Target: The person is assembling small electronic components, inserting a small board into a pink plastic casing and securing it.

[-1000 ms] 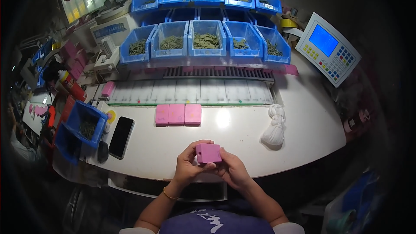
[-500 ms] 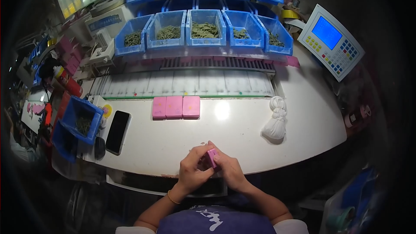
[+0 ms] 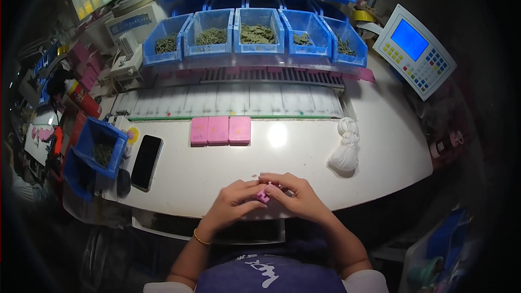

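Observation:
Close to the table's front edge, a small pink block (image 3: 263, 196) is held between both hands, with an uneven, notched-looking side showing. My left hand (image 3: 232, 202) closes on it from the left, its thumb below. My right hand (image 3: 296, 198) grips it from the right, thumb pressed on top and fingers curled over the far side. Fingers cover much of the block. Farther off, pink rectangular blocks (image 3: 218, 131) lie in a row against the green-edged strip. A bundled white cloth (image 3: 344, 149) rests to the right of them.
A black phone (image 3: 146, 163) lies at the left beside blue bins (image 3: 111, 125) holding dark green pieces. Tiered blue bins (image 3: 259, 48) of green pieces stand at the back. A keypad panel with a lit blue screen (image 3: 408, 40) is at the right. Below the tabletop juts a drawer (image 3: 201, 229).
The pink block has turned and tilted lower between my fingers. Both hands lie flatter, with the wrists farther apart; my right fingers now reach over the block.

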A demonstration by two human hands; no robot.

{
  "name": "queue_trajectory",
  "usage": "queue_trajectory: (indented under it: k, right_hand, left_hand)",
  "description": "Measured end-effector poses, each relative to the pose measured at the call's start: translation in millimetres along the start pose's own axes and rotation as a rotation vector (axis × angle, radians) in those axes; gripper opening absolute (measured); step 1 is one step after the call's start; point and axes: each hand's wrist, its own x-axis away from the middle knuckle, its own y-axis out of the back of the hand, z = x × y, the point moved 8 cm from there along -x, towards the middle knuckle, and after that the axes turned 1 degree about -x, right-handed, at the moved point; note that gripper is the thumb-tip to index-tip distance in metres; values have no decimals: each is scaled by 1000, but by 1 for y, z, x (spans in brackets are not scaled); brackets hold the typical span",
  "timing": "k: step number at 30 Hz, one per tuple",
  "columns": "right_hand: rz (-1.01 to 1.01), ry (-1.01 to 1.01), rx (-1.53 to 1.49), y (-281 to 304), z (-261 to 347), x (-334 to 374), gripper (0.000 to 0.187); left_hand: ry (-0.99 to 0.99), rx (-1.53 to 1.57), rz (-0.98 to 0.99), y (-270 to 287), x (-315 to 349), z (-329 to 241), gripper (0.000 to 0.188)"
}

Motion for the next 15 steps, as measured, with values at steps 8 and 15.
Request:
queue_trajectory:
  k: [8,15]
  right_hand:
    - [9,-85,-128,-9,6,-8,36]
    - [146,-68,105,-6,13,-23,42]
  left_hand:
    - [104,-113,-144,0,0,-9,57]
    - [-63,-348,-278,-3,-11,-7,50]
